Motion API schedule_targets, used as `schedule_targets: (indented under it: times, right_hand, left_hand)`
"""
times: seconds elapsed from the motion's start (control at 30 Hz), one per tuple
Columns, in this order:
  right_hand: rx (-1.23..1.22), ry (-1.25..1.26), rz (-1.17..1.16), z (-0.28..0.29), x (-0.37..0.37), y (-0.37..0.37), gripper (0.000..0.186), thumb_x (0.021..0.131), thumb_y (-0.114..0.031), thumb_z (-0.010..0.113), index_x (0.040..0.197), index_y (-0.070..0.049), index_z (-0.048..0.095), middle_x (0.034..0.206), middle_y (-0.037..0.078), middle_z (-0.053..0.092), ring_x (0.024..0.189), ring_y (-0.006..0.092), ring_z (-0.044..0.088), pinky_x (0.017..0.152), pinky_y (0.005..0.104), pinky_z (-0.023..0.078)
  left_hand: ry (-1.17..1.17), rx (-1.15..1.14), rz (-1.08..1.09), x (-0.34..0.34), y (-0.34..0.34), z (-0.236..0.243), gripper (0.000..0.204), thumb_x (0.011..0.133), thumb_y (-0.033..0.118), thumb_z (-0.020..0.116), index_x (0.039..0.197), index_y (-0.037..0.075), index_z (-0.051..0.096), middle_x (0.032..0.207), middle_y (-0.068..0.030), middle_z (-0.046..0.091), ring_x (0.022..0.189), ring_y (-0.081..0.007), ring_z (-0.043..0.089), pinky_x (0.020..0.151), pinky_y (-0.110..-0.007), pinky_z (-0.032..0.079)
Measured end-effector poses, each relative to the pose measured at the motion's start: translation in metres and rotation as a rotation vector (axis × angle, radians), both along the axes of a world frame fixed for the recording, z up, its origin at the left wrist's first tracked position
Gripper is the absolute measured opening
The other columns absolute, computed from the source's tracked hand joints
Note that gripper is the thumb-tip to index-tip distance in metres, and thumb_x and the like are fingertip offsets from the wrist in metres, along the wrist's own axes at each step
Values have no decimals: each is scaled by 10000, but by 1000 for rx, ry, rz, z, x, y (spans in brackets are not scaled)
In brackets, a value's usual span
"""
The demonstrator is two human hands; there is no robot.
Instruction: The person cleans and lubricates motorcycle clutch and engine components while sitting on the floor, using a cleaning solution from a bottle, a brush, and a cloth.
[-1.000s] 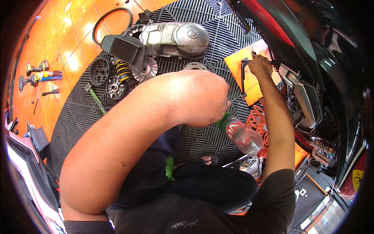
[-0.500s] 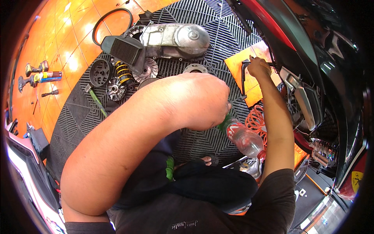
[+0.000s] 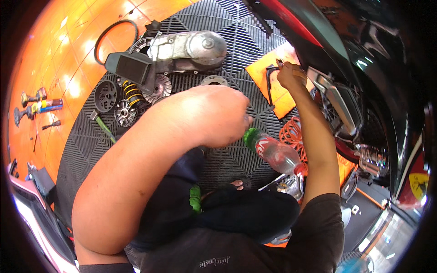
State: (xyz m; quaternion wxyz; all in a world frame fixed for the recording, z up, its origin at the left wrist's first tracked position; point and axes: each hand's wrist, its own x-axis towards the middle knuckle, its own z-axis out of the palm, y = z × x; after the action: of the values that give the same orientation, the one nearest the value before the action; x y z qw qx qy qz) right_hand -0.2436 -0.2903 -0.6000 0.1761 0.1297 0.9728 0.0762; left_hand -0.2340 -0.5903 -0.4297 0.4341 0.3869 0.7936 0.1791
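Note:
My left hand (image 3: pixel 230 113) is closed over the black ribbed mat (image 3: pixel 232 161), its fingers curled under. What it holds, if anything, is hidden by the back of the hand. Just beyond the fingertips lies a clear plastic bottle (image 3: pixel 277 154) with a red cap and a green end. My right hand (image 3: pixel 292 75) reaches forward to the underside of a dark motorcycle (image 3: pixel 337 54). Its fingers are bent around a small dark piece that I cannot make out. Beside them a black bent lever (image 3: pixel 269 86) hangs over an orange tile (image 3: pixel 285 102).
At the far left lie a metal engine cover (image 3: pixel 186 52), a drive belt (image 3: pixel 116 41), an air filter box (image 3: pixel 129 68), a yellow spring (image 3: pixel 133 93) and a green-handled hammer (image 3: pixel 104 126). Cordless drills (image 3: pixel 29 105) rest on the tiles. An orange coiled hose (image 3: pixel 291 133) is beside my right forearm.
The view has shifted, so most of the scene sits farther left. More of the bottle's green end shows beside my left hand. Both hands stay in about the same places.

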Motion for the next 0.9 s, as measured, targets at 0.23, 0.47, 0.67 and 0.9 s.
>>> schedule_targets:
  times: [0.23,0.47,0.67,0.9]
  right_hand:
    - [-198,152,-353,36,108,21,633,888,-428,530,1406,-85,408,1427,197,445,1296,392,431,1092,449,350]
    - [-91,208,-764,124,191,37,644,861,-474,559,1351,-61,498,1298,234,554,1233,380,509,1005,435,435]
    - [-89,378,-841,161,258,79,565,749,-438,687,1091,12,677,1218,262,599,1165,361,577,973,417,466]
    - [-210,768,-1115,170,313,63,588,699,-379,727,1014,112,655,1051,291,659,1038,402,636,892,442,486]
  left_hand:
    - [82,126,-47,8,6,3,417,951,333,506,1179,-5,593,1056,-257,636,1026,-409,596,891,-455,466]
    - [114,167,-105,23,14,19,441,954,349,498,1227,16,594,1101,-239,639,1042,-366,613,918,-408,462]
    - [189,193,-201,25,19,15,449,953,362,492,1230,26,601,1158,-208,637,1087,-359,601,937,-393,458]
    - [180,169,-192,17,22,1,435,948,339,513,1228,17,599,1179,-174,638,1078,-322,610,934,-369,465]
